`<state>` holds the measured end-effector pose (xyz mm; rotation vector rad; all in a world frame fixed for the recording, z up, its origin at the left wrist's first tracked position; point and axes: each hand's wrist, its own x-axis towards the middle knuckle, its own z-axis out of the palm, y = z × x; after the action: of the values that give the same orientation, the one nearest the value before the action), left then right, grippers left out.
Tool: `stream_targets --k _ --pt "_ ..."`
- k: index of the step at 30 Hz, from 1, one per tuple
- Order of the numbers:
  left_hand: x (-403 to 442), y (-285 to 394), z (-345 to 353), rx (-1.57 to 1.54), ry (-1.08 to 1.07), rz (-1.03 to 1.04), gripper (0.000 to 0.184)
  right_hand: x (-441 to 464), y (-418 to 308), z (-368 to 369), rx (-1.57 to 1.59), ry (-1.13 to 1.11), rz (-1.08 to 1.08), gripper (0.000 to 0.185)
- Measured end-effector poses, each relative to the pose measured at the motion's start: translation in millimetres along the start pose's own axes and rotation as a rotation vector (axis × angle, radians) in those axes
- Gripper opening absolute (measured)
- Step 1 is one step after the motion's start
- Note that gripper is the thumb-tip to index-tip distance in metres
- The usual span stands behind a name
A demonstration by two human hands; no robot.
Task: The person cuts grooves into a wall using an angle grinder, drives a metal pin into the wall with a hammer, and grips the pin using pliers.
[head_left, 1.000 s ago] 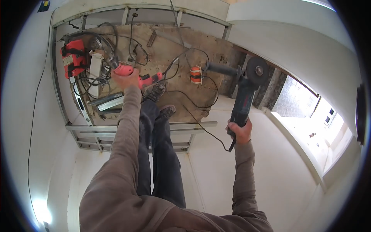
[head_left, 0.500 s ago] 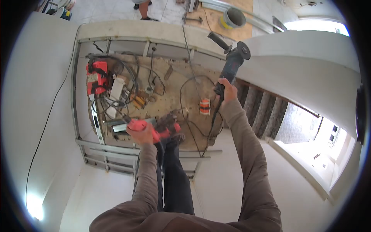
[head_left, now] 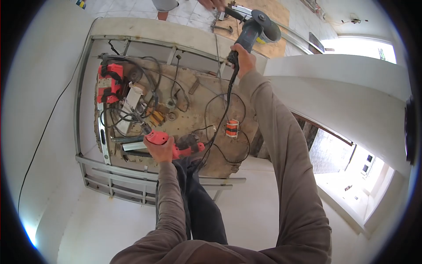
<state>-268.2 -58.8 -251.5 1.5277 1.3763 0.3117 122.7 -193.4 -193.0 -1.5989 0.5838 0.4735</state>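
Wrapped round a red and black power drill (head_left: 157, 137), my left hand (head_left: 161, 151) holds it low over the wooden board (head_left: 176, 121), its bit pointing up and left. My right hand (head_left: 244, 60) grips the rear of a dark angle grinder (head_left: 249, 36), raised at arm's length over the ledge. The grinder's disc faces up, and its black cord hangs down past the board. Another person's hand (head_left: 212, 4) is at the grinder's side handle; whether it grips the handle is unclear.
On the board lie a red level tool (head_left: 110, 82), an orange and white reel (head_left: 232, 128), cables and metal pieces. A metal frame (head_left: 78, 110) surrounds it. Beyond the ledge (head_left: 149, 30) are a bucket (head_left: 271, 32), a hammer (head_left: 223, 29) and a person's leg (head_left: 162, 16). Stairs descend at right.
My right hand has carried the grinder up and away from me toward the ledge. Another person's hand has appeared by its side handle. My left hand, still on the drill, has moved down toward me.
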Motion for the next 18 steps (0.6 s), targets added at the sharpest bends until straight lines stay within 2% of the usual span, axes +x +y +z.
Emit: stream_targets --k 7,10,16,18 --pt "-1 0 -4 0.062 0.037 -0.059 0.097 1 -14 46 -0.063 -0.062 -0.148 0.034" --pt "1 -19 -4 0.051 0.004 -0.031 0.094 -3 -3 54 -0.101 -0.074 -0.292 0.034" --pt "-4 -22 1 0.000 -0.026 -0.092 0.100 4 15 64 0.024 -0.053 -0.168 0.036" --pt "4 -47 4 0.018 -0.022 -0.048 0.099 10 13 66 0.036 -0.035 -0.284 0.040"
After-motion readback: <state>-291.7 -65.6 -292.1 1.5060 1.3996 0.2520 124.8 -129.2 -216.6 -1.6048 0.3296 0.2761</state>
